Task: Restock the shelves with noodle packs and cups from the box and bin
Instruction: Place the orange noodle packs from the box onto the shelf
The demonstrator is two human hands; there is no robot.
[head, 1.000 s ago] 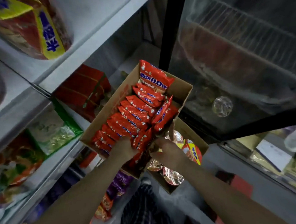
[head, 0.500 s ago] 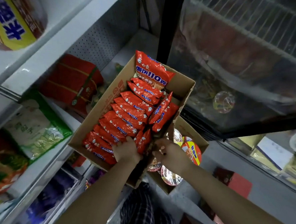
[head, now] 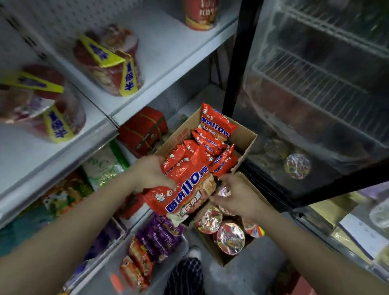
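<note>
A cardboard box [head: 249, 140] holds several red noodle packs [head: 215, 123] with blue lettering. My left hand [head: 152, 173] grips a bunch of these red packs [head: 184, 187], lifted above the box's near end. My right hand [head: 234, 195] pinches the right edge of the same bunch. Below it a second cardboard box [head: 214, 254] holds foil-lidded noodle cups [head: 230, 237]. A clear bin [head: 135, 287] on the floor holds purple and orange noodle packs [head: 158, 236].
White shelves [head: 171, 61] on the left carry wrapped noodle bowls [head: 110, 60], a red cup [head: 201, 8] and a red pack [head: 144, 128]; lower shelves hold green and mixed packs. A glass-door cooler [head: 328, 98] stands at right. My plaid-trousered leg [head: 187, 281] stands between bin and box.
Both hands have lifted a bunch of red packs up out of the box. The view has tilted up, so the upper shelf with the bowls now shows.
</note>
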